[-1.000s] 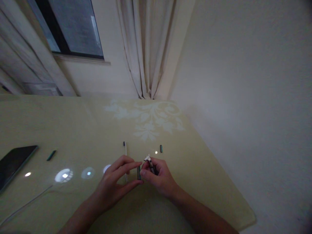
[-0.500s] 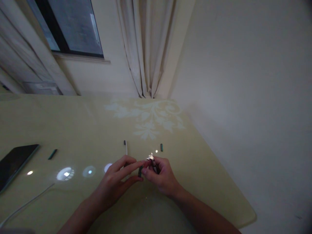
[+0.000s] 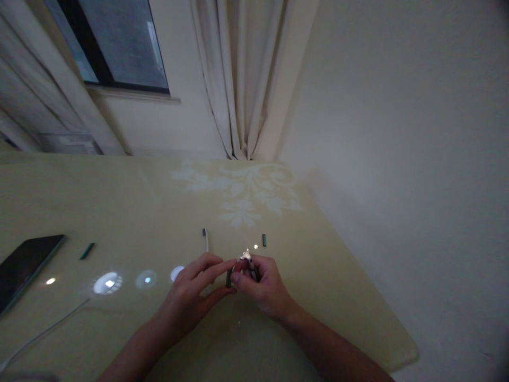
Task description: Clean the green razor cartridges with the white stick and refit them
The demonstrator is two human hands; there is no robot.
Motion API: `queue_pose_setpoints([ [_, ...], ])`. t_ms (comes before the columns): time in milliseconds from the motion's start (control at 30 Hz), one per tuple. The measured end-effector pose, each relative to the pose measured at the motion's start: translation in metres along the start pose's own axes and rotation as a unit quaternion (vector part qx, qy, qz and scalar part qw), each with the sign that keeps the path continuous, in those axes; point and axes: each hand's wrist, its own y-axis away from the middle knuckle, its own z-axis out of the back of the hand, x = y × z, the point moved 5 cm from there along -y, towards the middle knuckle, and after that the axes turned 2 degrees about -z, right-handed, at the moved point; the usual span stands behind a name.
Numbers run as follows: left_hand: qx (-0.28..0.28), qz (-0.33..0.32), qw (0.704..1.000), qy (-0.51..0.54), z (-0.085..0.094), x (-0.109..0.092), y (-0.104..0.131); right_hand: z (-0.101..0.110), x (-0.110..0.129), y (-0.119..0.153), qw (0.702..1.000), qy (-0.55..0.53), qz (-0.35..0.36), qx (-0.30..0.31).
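My right hand (image 3: 267, 286) is closed round a razor handle (image 3: 252, 268), its shiny silver head pointing up and away from me. Between the thumb and fingers of my left hand (image 3: 198, 286) is a small dark razor cartridge (image 3: 229, 277), held upright. The fingertips of both hands meet around it, and its right edge is partly hidden by my right thumb. Another dark cartridge with a green strip (image 3: 264, 240) lies on the table just beyond my right hand. A similar one (image 3: 87, 251) rests far to the left.
A white stick with a dark end, like a toothbrush (image 3: 205, 241), lies beyond my left hand. At the left are a dark tablet (image 3: 27, 265) and a white cable (image 3: 47, 331). The glossy table's right edge (image 3: 358, 265) slants beside the wall.
Almost nothing differs. The cartridge and my left fingers have shifted very slightly to the right; my right hand keeps its hold on the razor handle.
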Motion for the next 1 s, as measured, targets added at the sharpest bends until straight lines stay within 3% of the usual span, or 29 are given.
queue_pose_setpoints([
  [133, -0.029, 0.074, 0.995, 0.055, 0.003, 0.005, -0.003, 0.002, 0.0, -0.001, 0.999, -0.039, -0.008, 0.02],
  [233, -0.052, 0.144, 0.977, 0.148, 0.007, 0.013, -0.005, 0.0, -0.004, 0.0, 0.991, -0.098, -0.037, 0.084],
  [367, -0.054, 0.229, 0.934, 0.268, 0.006, 0.023, -0.003, -0.005, -0.006, 0.005, 0.978, -0.144, -0.054, 0.142],
  [600, -0.086, 0.336, 0.85, 0.398, -0.015, 0.033, 0.016, -0.013, -0.003, 0.009, 0.978, -0.13, -0.062, 0.154],
  [800, -0.09, 0.366, 0.783, 0.495, -0.033, 0.032, 0.022, -0.012, 0.006, 0.01, 0.99, -0.07, -0.021, 0.125],
  [1000, -0.074, 0.355, 0.772, 0.522, -0.036, 0.03, 0.021, -0.012, 0.01, 0.011, 0.991, -0.048, -0.019, 0.123],
])
